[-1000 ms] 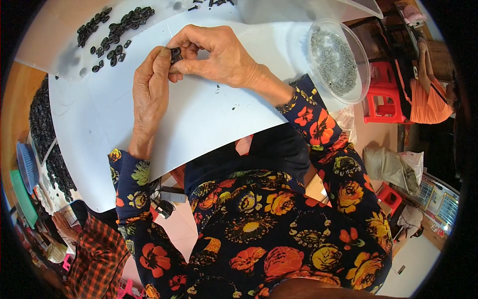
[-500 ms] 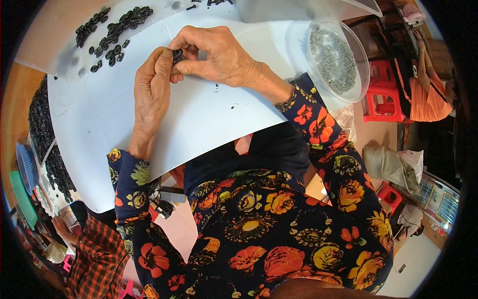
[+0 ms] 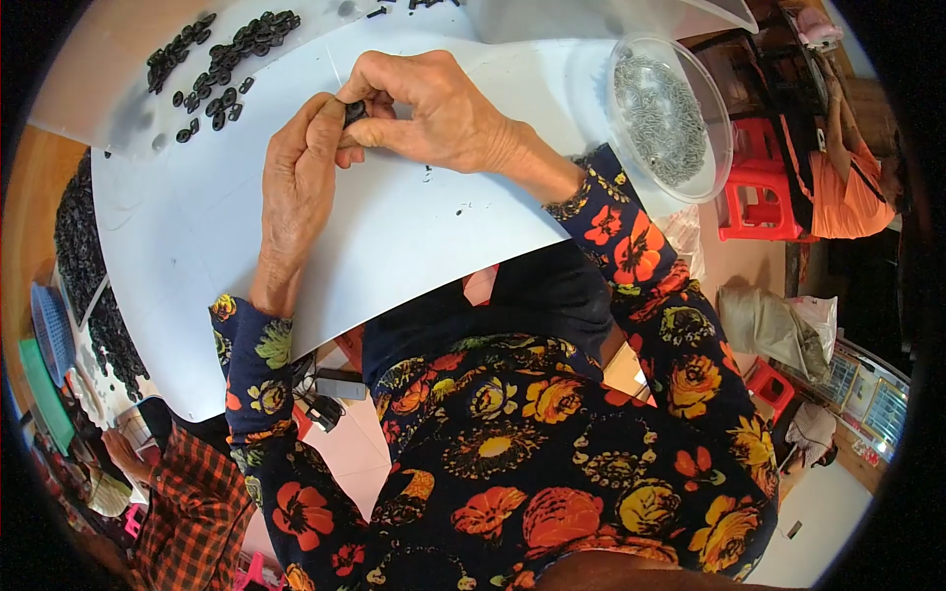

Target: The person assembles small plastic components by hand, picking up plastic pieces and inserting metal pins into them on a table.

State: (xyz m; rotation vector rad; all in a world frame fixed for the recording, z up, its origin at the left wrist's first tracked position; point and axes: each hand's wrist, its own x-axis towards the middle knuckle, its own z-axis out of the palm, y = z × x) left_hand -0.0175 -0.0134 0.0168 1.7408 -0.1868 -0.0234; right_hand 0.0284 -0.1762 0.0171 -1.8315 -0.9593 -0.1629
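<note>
Over the white tabletop (image 3: 424, 222), both my hands meet at one small black plastic part (image 3: 354, 113). My left hand (image 3: 304, 172) pinches it between thumb and fingers, upright at its left side. From the right, my right hand (image 3: 429, 110) grips the same part with thumb and forefinger, its other fingers curled behind. Most of the part is covered by the fingertips, and whether a smaller piece is being pressed into it cannot be made out. Beyond my left hand lies a scatter of similar black parts (image 3: 225, 74).
A clear round tub (image 3: 725, 148) of small silvery metal pieces (image 3: 655, 118) stands at the right. Black pieces form a large heap (image 3: 79, 236) past the table's left edge. A person in a checked shirt (image 3: 192, 497) is at lower left, another in orange (image 3: 849, 202) at far right.
The black part has turned slightly between my fingertips, and my left hand has shifted a touch to the left. My right hand keeps nearly the same place.
</note>
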